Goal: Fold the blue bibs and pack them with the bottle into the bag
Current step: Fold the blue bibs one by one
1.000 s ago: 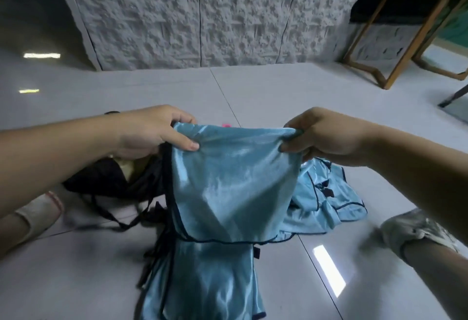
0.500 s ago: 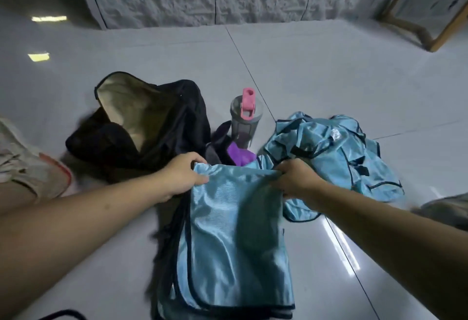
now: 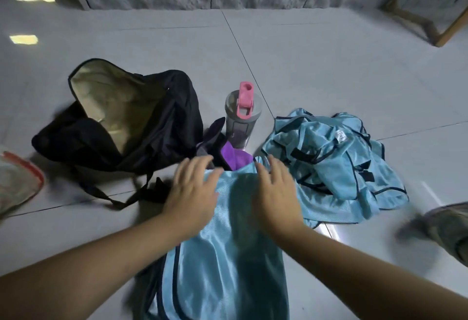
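Both hands flat, fingers spread, gripping nothing: left hand (image 3: 192, 190) and right hand (image 3: 274, 193) pressed side by side on top edge of folded bib (image 3: 222, 264), lower centre of frame, on floor (image 3: 329, 66). Blurred with motion, so exact contact unclear. Heap of unfolded bibs (image 3: 336, 160) centre right, touching folded one. Bottle (image 3: 241, 114) upright at centre, pink cap on. Bag (image 3: 121, 122) centre left, mouth open, strap trailing toward left hand.

Risks, as judged: slick fabric likely to slide or spring open once pressure lifts. Bottle close beyond fingertips, easily knocked by forward sweep. Loose strap near fold, could snag.

Versus half a second back: pinch on top corners released, palms now laid flat over bib.
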A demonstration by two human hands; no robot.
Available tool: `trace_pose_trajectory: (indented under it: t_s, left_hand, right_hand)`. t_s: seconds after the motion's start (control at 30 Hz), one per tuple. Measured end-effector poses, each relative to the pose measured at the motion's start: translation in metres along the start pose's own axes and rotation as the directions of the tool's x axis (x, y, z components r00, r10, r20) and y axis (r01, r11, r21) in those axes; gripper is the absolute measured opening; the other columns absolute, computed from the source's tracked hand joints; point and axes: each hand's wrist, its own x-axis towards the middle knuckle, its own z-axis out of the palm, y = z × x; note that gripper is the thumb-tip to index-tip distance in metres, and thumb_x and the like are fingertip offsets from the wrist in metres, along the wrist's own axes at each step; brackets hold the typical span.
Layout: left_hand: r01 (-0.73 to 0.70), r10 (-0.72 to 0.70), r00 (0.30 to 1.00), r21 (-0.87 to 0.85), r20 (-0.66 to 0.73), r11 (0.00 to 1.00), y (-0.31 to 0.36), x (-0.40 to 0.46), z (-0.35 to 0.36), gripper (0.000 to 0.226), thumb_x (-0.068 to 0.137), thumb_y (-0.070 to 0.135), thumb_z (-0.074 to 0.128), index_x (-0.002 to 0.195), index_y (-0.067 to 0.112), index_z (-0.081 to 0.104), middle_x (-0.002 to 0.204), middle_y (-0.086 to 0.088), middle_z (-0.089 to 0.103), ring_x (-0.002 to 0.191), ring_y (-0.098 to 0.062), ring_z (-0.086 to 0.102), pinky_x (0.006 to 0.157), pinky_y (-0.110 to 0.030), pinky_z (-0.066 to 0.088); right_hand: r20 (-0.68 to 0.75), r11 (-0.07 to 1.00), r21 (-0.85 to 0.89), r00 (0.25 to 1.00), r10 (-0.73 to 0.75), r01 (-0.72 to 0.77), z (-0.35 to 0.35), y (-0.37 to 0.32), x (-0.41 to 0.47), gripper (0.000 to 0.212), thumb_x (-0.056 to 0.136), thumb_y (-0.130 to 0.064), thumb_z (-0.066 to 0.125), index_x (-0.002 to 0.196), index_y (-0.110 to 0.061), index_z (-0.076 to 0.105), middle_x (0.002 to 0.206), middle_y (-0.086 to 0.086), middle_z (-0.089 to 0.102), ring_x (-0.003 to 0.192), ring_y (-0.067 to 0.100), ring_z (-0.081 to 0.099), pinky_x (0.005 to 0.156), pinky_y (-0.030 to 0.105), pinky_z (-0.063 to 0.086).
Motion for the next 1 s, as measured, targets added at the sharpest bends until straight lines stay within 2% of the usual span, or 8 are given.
trace_pose_trajectory:
  t_s: [0.07, 0.23, 0.47, 0.6, 0.73, 0.8, 0.9, 1.0]
  left_hand:
    - [-0.163, 0.154, 0.980, 0.062, 0.122, 0.985, 0.016, -0.015, 0.013, 0.059, 0.090, 0.037, 0.056, 0.143, 0.010, 0.056, 0.158, -0.020, 0.041, 0.149, -0.037, 0.035, 0.119, -0.060, 0.026]
    - [-0.109, 0.054, 0.936, 0.140, 0.347, 0.984, 0.025, -0.039, 0.045, 0.070, 0.099, 0.047, 0.028, 0.154, 0.006, 0.043, 0.164, -0.017, 0.034, 0.155, -0.029, 0.022, 0.122, -0.053, 0.017]
    - [-0.084, 0.033, 0.936, 0.133, 0.350, 0.988, 0.013, -0.045, 0.065, 0.075, 0.102, 0.060, 0.026, 0.161, 0.013, 0.027, 0.170, -0.012, 0.019, 0.158, -0.028, 0.015, 0.123, -0.054, 0.018]
    - [-0.080, 0.039, 0.938, 0.106, 0.343, 0.991, 0.011, -0.043, 0.072, 0.075, 0.100, 0.058, 0.032, 0.158, 0.010, 0.035, 0.167, -0.015, 0.026, 0.155, -0.031, 0.024, 0.121, -0.054, 0.023]
    - [-0.116, 0.084, 0.959, 0.103, 0.271, 0.988, 0.019, -0.036, 0.068, 0.075, 0.082, 0.047, 0.052, 0.143, 0.004, 0.057, 0.152, -0.021, 0.050, 0.143, -0.036, 0.047, 0.114, -0.055, 0.027]
    - [-0.144, 0.113, 0.954, 0.093, 0.278, 0.985, 0.033, -0.021, 0.058, 0.067, 0.055, 0.037, 0.065, 0.113, 0.005, 0.075, 0.124, -0.020, 0.070, 0.120, -0.038, 0.066, 0.105, -0.051, 0.037]
    - [-0.098, 0.099, 0.961, -0.017, 0.258, 0.995, 0.067, 0.010, 0.036, 0.032, 0.046, 0.028, 0.064, 0.076, 0.020, 0.065, 0.080, -0.001, 0.064, 0.080, -0.028, 0.067, 0.072, -0.042, 0.057]
    - [-0.006, 0.054, 0.975, -0.215, 0.214, 0.977, 0.102, 0.039, 0.025, 0.025, 0.073, 0.029, 0.059, 0.096, 0.023, 0.067, 0.095, 0.006, 0.065, 0.095, -0.021, 0.062, 0.082, -0.039, 0.057]
  right_hand:
    - [0.074, 0.991, -0.026, 0.989, -0.132, 0.134, 0.016, -0.008, -0.019, 0.070, 0.087, -0.027, 0.056, 0.152, -0.006, 0.044, 0.160, 0.022, 0.037, 0.151, 0.039, 0.031, 0.121, 0.058, 0.027]
    - [0.203, 0.986, -0.054, 0.969, -0.144, 0.158, 0.047, -0.011, -0.049, 0.068, 0.100, -0.040, 0.031, 0.159, -0.005, 0.029, 0.167, 0.014, 0.023, 0.156, 0.032, 0.013, 0.119, 0.054, 0.010]
    - [0.316, 0.994, -0.044, 0.945, -0.077, 0.096, 0.065, -0.007, -0.050, 0.068, 0.106, -0.048, 0.024, 0.163, -0.011, 0.016, 0.170, 0.008, 0.007, 0.158, 0.028, -0.002, 0.121, 0.051, 0.000]
    - [0.404, 0.996, 0.031, 0.911, -0.086, 0.080, 0.058, -0.009, -0.045, 0.071, 0.103, -0.050, 0.012, 0.162, -0.017, -0.011, 0.167, 0.004, -0.023, 0.152, 0.023, -0.030, 0.123, 0.051, -0.013]
    - [0.411, 0.993, 0.079, 0.905, -0.108, 0.083, 0.044, -0.004, -0.032, 0.078, 0.099, -0.046, 0.031, 0.164, -0.012, 0.004, 0.171, 0.007, -0.004, 0.158, 0.030, -0.009, 0.127, 0.054, 0.004]
    - [0.365, 0.978, 0.205, 0.923, -0.120, 0.046, 0.023, 0.002, -0.019, 0.070, 0.094, -0.037, 0.041, 0.157, -0.009, 0.031, 0.163, 0.014, 0.032, 0.153, 0.035, 0.027, 0.124, 0.046, 0.026]
    - [0.025, 0.955, 0.296, 0.999, -0.021, 0.013, -0.022, 0.027, 0.002, 0.042, 0.090, -0.023, 0.053, 0.130, -0.013, 0.062, 0.119, 0.007, 0.065, 0.106, 0.031, 0.063, 0.084, 0.040, 0.055]
    - [-0.310, 0.970, 0.183, 0.926, 0.214, -0.163, -0.062, 0.077, 0.025, 0.037, 0.092, -0.021, 0.063, 0.128, -0.012, 0.066, 0.114, 0.009, 0.066, 0.103, 0.028, 0.060, 0.086, 0.042, 0.054]
